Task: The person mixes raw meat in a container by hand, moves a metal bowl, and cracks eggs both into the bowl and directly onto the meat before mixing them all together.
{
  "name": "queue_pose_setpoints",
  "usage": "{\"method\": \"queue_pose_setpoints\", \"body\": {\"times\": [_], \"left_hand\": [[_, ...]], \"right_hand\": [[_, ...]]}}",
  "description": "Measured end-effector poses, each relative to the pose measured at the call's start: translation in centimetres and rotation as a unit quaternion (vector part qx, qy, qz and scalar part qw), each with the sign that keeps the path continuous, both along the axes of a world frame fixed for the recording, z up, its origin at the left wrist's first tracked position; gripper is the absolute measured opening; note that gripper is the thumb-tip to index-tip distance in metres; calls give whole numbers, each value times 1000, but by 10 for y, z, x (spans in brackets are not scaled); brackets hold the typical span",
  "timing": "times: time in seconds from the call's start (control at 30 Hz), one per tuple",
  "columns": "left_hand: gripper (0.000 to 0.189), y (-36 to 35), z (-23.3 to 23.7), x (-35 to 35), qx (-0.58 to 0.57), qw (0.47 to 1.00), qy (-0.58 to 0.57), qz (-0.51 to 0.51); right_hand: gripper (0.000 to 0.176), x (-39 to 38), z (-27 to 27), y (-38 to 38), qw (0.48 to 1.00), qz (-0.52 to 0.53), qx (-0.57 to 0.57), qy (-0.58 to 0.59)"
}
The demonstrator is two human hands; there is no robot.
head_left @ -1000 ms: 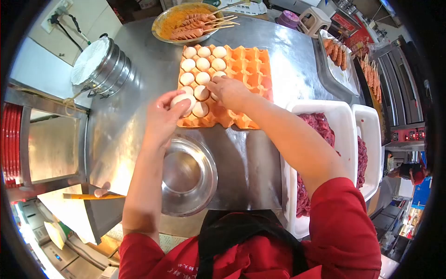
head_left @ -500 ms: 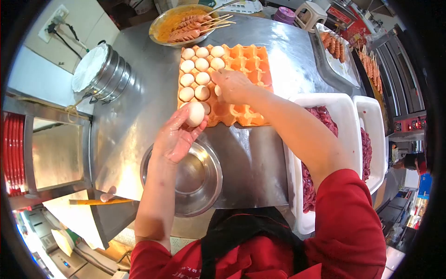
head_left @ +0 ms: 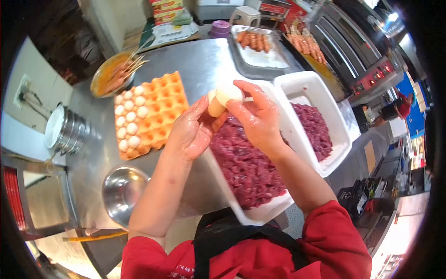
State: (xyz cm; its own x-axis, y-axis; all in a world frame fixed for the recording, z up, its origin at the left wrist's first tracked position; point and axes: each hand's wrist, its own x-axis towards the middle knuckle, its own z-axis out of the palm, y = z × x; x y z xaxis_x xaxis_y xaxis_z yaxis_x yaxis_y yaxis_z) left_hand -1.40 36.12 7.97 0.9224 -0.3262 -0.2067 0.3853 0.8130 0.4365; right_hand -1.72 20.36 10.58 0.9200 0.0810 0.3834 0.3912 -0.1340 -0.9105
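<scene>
My left hand [head_left: 193, 132] and my right hand [head_left: 255, 118] are close together over the near tub of dark red cut meat [head_left: 248, 172]. My right hand grips a white egg [head_left: 228, 93] between thumb and fingers. Against its left side is a second egg [head_left: 215, 106], held by the fingers of my left hand. Both hands look wet. To the left lies an orange egg tray [head_left: 160, 100], with white eggs in its left columns and bare cups on its right.
A steel bowl [head_left: 124, 193] stands at the near left, a bowl of orange batter with skewers [head_left: 110, 76] at the far left. A second meat tub [head_left: 316, 132], a sausage tray [head_left: 260, 51] and stacked steamers [head_left: 69, 130] surround the work area. A person [head_left: 399, 109] is at far right.
The view has swung right. My hands have moved from the egg tray and steel bowl to over the meat tub. My right hand has left the tray with an egg, and the two eggs now meet.
</scene>
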Motion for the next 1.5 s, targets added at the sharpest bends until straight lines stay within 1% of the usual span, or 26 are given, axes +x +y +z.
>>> {"method": "queue_pose_setpoints", "body": {"times": [0.03, 0.13, 0.17, 0.23, 0.27, 0.3, 0.37, 0.43, 0.5, 0.53, 0.6, 0.63, 0.7, 0.73, 0.77, 0.83, 0.9, 0.97, 1.0, 1.07, 1.17, 1.3, 1.37, 1.4, 1.47, 1.5], "left_hand": [[30, -20, 1, 2, 0, 1000, -6, -9], [28, -82, 7, 6, 6, 999, 26, -48], [28, -105, 6, 8, 12, 998, 19, -54], [26, -153, 10, 8, -70, 990, 55, -113], [24, -179, 14, 3, -38, 990, 81, -105], [24, -208, 14, 0, 16, 992, 64, -109], [23, -265, 9, -4, 97, 983, 97, -118], [30, -316, 14, -10, 130, 979, 66, -140], [34, -347, 7, -14, 125, 986, 27, -109], [34, -354, 6, -16, 128, 986, 34, -105], [35, -365, 5, -16, 149, 983, 17, -104], [35, -367, 2, -16, 150, 983, 21, -102], [34, -369, -5, -15, 234, 969, -29, -78], [35, -369, -3, -16, 269, 958, -50, -82], [35, -371, -8, -15, 268, 958, -49, -89], [38, -371, -14, -14, 341, 930, -113, -72], [39, -372, -12, -16, 355, 926, -106, -72], [38, -373, -10, -18, 440, 880, -166, -66], [38, -372, -14, -18, 437, 882, -161, -65], [42, -370, -26, -12, 475, 858, -175, -92], [43, -373, -37, -6, 460, 867, -162, -107], [43, -388, -38, -5, 446, 879, -140, -94], [45, -393, -42, -1, 416, 894, -75, -148], [45, -393, -43, 1, 417, 894, -71, -149], [47, -393, -46, 7, 311, 933, -7, -179], [47, -394, -47, 8, 313, 933, -3, -177]], "right_hand": [[35, -4, 8, -20, 993, -10, 82, 85], [35, -1, 7, -108, 936, 40, 255, 238], [35, 0, -1, -138, 937, 37, 261, 230], [39, -2, -11, -190, 902, 88, 319, 278], [43, -3, -13, -215, 904, 94, 307, 281], [43, -5, -17, -236, 906, 81, 317, 269], [38, -9, -23, -271, 894, 71, 363, 254], [36, -18, -26, -304, 880, 72, 384, 271], [34, -26, -25, -328, 872, 71, 382, 298], [34, -28, -26, -338, 869, 74, 384, 304], [35, -25, -29, -358, 907, 71, 300, 287], [35, -23, -28, -368, 906, 73, 301, 290], [39, -17, -22, -385, 967, 57, 158, 193], [39, -18, -5, -391, 963, 66, 127, 228], [39, -16, -1, -394, 963, 59, 128, 230], [36, -14, 4, -394, 958, 84, 18, 273], [33, -9, -2, -393, 964, 81, 15, 252], [32, -5, -4, -393, 961, 102, -66, 250], [32, -3, -6, -392, 959, 104, -69, 254], [31, 1, -8, -390, 958, 78, -179, 211], [26, 5, -3, -389, 945, 47, -238, 220], [21, 18, -8, -396, 929, 62, -282, 230], [18, 26, -12, -403, 913, 78, -272, 294], [18, 29, -13, -407, 912, 81, -271, 297], [18, 34, -16, -417, 931, 117, -148, 312], [18, 35, -15, -420, 930, 121, -146, 314]]}}
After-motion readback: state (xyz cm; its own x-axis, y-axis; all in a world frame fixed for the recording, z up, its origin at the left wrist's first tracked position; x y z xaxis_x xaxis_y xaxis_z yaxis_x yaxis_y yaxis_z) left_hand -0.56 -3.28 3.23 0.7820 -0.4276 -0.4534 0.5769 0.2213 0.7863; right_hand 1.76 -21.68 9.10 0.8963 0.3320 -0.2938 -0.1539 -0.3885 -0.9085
